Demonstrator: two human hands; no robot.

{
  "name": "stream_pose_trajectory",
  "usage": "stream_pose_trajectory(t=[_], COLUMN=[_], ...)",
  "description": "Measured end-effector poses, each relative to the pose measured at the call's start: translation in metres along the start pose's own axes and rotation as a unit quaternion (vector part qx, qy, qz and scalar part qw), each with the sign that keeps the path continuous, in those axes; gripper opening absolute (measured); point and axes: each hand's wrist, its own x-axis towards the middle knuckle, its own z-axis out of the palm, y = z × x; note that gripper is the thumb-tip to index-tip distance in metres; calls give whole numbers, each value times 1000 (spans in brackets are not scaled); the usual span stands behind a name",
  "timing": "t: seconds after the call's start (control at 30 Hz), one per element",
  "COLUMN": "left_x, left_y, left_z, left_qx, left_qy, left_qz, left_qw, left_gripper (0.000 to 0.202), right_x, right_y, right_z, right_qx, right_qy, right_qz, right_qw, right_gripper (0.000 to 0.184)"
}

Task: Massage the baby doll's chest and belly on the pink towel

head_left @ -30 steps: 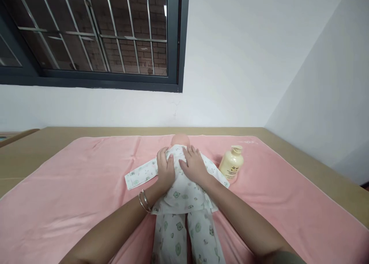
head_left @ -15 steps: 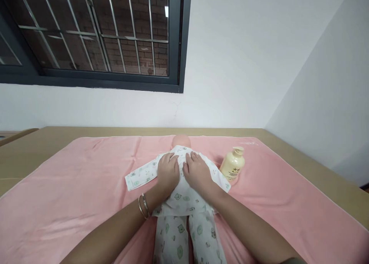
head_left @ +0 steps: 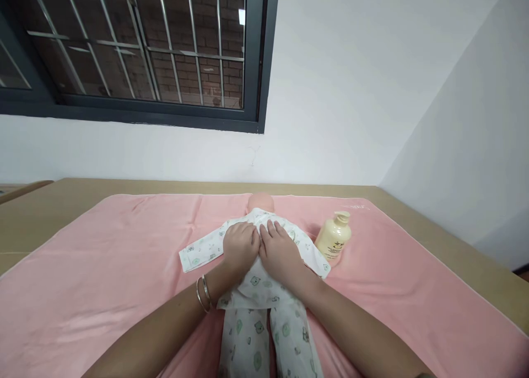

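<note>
A baby doll (head_left: pixel 260 201) lies on its back on a pink towel (head_left: pixel 103 257), dressed in a white outfit (head_left: pixel 256 290) with green bear prints. Both of my hands rest side by side on the doll's chest. My left hand (head_left: pixel 239 244), with bangles at the wrist, has its fingers curled onto the cloth near the doll's left-side sleeve (head_left: pixel 200 249). My right hand (head_left: pixel 281 251) lies flatter, fingers together on the shirt front. Whether either hand pinches the fabric is hidden.
A cream pump bottle (head_left: pixel 333 239) lies on the towel just right of the doll. The towel covers a tan table (head_left: pixel 49 201) set against a white wall, below a barred window (head_left: pixel 136 47). A second wall closes the right side.
Both hands slid down from the doll's shoulders toward the middle of its chest and drew closer together. The view shifted slightly.
</note>
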Motion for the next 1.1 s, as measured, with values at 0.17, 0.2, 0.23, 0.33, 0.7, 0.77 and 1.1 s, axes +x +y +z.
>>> stream_pose_trajectory(t=[0.17, 0.2, 0.23, 0.33, 0.7, 0.77, 1.1], left_x=[4, 3, 3, -1, 2, -1, 2], left_y=[0, 0, 1, 4, 2, 5, 0], left_z=[3, 5, 5, 3, 2, 1, 5], left_qx=[35, 48, 58, 63, 49, 26, 37], left_qy=[-10, -15, -21, -31, -45, -38, -55], left_qz=[-77, -74, -61, 8, -21, 24, -64], left_qw=[996, 996, 996, 997, 998, 999, 996], left_gripper=[38, 41, 40, 34, 40, 35, 47], right_x=[21, 22, 21, 6, 20, 11, 26], right_y=[19, 19, 17, 1, 22, 11, 30], right_z=[-5, -4, -3, 2, 1, -1, -8], right_qx=[18, 9, -3, -33, 4, -12, -2], right_qy=[-35, -35, -28, -4, -14, 2, -11], right_qz=[98, 111, 109, 14, 92, 31, 103], right_qw=[994, 993, 994, 999, 996, 999, 995], right_gripper=[52, 54, 54, 51, 50, 45, 47])
